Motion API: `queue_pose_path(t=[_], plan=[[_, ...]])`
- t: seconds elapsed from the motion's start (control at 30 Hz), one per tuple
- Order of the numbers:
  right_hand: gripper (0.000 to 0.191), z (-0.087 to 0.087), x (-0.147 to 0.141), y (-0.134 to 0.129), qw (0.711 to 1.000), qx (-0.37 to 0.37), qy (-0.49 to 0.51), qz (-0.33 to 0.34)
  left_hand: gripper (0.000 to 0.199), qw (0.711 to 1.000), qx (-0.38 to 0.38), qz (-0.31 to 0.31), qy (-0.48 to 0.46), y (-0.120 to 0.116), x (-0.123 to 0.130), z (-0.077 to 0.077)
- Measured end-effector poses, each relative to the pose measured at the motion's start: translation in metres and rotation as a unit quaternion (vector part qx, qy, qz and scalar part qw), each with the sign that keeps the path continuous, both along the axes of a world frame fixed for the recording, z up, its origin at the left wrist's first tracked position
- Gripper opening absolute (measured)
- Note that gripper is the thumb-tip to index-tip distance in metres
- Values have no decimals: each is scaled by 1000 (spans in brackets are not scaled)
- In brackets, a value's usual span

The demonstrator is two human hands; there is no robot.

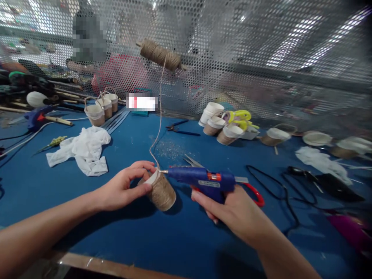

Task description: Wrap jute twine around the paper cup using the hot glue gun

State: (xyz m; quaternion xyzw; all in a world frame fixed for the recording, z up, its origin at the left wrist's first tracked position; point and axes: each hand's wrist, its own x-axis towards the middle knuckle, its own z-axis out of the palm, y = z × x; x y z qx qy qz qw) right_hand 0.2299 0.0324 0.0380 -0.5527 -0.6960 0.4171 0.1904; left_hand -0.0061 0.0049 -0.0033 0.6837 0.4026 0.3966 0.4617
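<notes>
My left hand (129, 184) grips the rim of a small cup (163, 193) wrapped in brown twine, which is tilted over the blue table. My right hand (229, 209) is closed around the handle of a blue glue gun (200, 179). The nozzle of the gun is at the cup's rim, where the twine (159, 128) meets it. From there the twine runs up to a spool (161, 55) in front of the perforated metal screen. Behind the glue gun lie scissors (257, 194) with red handles, partly hidden by it.
White cloth (83, 149) and twine-wrapped cups (95, 114) lie on the left of the blue table (130, 240). Pliers (184, 131) lie farther back. More cups (229, 133), a black cord (287, 197) and a second glue gun (37, 117) are around. A person (88, 38) is behind the screen.
</notes>
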Motion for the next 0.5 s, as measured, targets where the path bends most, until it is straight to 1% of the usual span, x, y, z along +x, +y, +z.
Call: queue_pose_path(t=[0.03,0.1,0.17,0.2,0.23,0.27,0.3,0.33,0.4,0.43,0.5], plan=[[28,-1,0,1,1000,3,7,-3,12,1000,-21,-5,-23,-1,0,0],[30,-2,0,3,999,26,29,-16,12,991,-97,-25,-90,-1,1,0],[31,-5,1,6,997,50,55,-30,15,962,-194,-29,-190,1,1,-1],[31,-6,2,7,995,55,74,-39,17,940,-238,-16,-245,2,0,-2],[30,-8,2,9,993,53,94,-47,19,917,-267,11,-296,3,0,-2],[30,-9,2,10,991,47,116,-54,18,901,-271,59,-333,4,1,-2],[30,-10,2,10,988,39,137,-60,16,891,-275,90,-351,5,1,-2],[29,-11,1,10,986,34,154,-64,15,886,-290,92,-351,5,2,-2],[27,-10,0,9,983,29,170,-62,16,888,-319,46,-327,4,5,-1],[26,-9,-1,8,982,29,176,-63,18,896,-309,35,-315,3,6,-1],[24,-7,-2,5,980,30,188,-55,21,916,-285,46,-277,1,8,0]])
